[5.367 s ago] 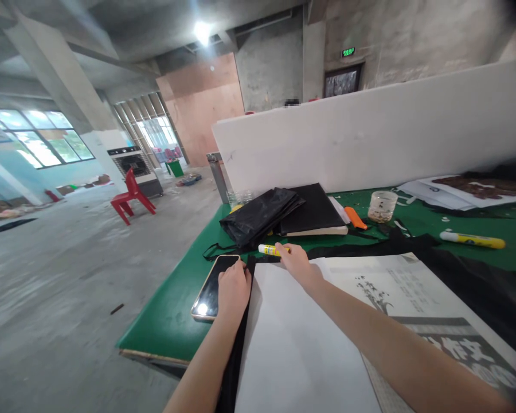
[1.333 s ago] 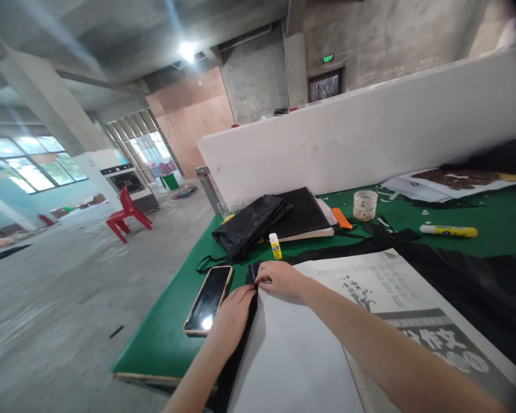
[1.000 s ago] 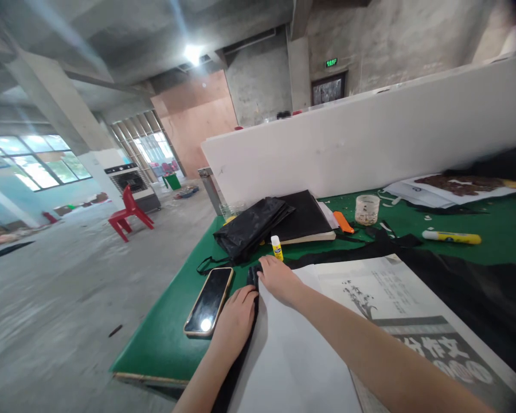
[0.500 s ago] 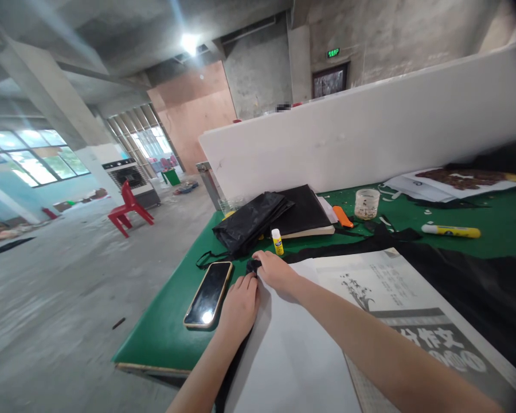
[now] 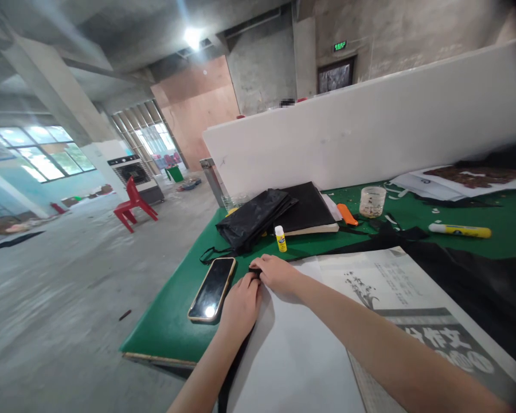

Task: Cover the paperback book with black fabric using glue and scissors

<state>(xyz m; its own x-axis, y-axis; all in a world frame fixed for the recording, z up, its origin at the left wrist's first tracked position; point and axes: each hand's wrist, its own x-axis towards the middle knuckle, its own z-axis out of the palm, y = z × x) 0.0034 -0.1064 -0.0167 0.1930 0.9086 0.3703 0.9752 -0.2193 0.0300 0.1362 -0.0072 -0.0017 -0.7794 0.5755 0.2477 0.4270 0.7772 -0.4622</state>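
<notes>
One far corner of the open book, toward the left edge of the bench, is being worked: the right hand pinches black cloth there, while the left hand presses or grips it; I cannot tell which. The book already lies open over the cloth. That corner looks unfinished, and cloth beyond the book's right side lies spread out.

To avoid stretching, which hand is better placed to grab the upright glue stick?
Probably the right hand: it is nearer the upright glue stick; the left hand lies farther back, beside the smartphone.
</notes>
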